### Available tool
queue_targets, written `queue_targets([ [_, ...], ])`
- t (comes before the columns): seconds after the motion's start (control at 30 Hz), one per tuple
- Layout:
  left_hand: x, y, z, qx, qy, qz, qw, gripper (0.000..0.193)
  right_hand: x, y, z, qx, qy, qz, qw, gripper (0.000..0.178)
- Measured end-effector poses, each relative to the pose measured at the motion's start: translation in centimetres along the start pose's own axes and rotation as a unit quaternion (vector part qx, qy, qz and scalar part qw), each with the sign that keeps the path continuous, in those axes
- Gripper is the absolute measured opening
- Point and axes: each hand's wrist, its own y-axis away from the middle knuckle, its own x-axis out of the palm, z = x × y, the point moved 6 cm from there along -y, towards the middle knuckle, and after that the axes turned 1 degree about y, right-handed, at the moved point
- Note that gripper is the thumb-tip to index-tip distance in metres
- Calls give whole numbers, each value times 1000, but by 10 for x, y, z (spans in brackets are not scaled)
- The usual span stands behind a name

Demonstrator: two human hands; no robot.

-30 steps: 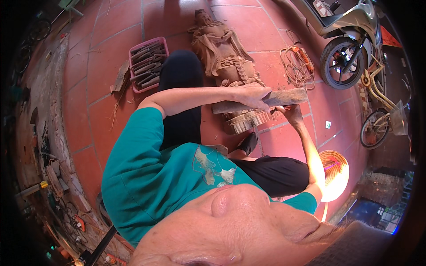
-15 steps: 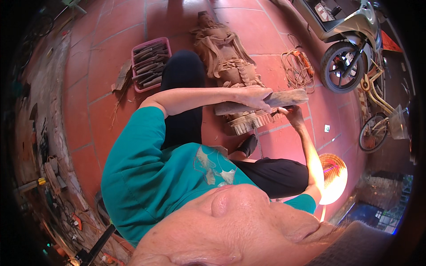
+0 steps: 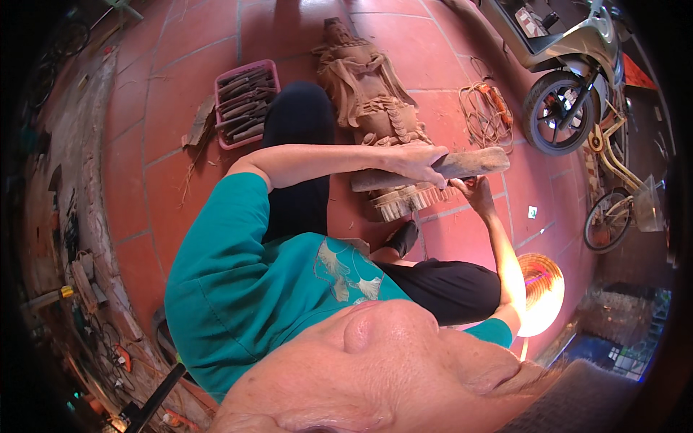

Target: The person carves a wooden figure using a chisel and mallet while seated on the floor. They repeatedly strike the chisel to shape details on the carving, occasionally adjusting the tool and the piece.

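Note:
A carved wooden statue of a robed figure lies on its back on the red floor tiles, its pale, ridged base nearest me. Over the lower end of the statue, my left hand is closed round the middle of a thick, weathered wooden club, held roughly level. Just below the club's right part, my right hand pinches a thin dark tool beside the base's right edge. The club and my fingers hide most of that tool, so its tip does not show.
Left of my dark-trousered knee stands a pink basket full of chisel-like tools, with a bark-like scrap beside it. A coiled orange cord lies right of the statue. Farther right are a motorbike, a bicycle and a woven hat.
The wooden club in my left hand has shifted slightly right. My right hand sits slightly lower, still with the thin dark tool. The statue stays in place.

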Motion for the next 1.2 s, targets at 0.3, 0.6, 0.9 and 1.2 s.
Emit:
queue_targets([
  [0.3, -1, 6, -2, -10, -12, -4, 1000, 65, 2, 1, 4, -21, -9, -18, 1000, 24],
  [0.6, -18, 9, -14, -92, 7, 4, 996, 49, -13, -2, -10, 86, 46, -32, 995, 50],
  [0.9, -27, 10, -3, -97, 22, -26, 995, 80, -12, -4, 2, 59, -17, -28, 998, 30],
  [1.2, -23, 7, 6, -84, 25, -21, 996, 83, -6, -8, -13, 54, -10, -15, 998, 32],
])
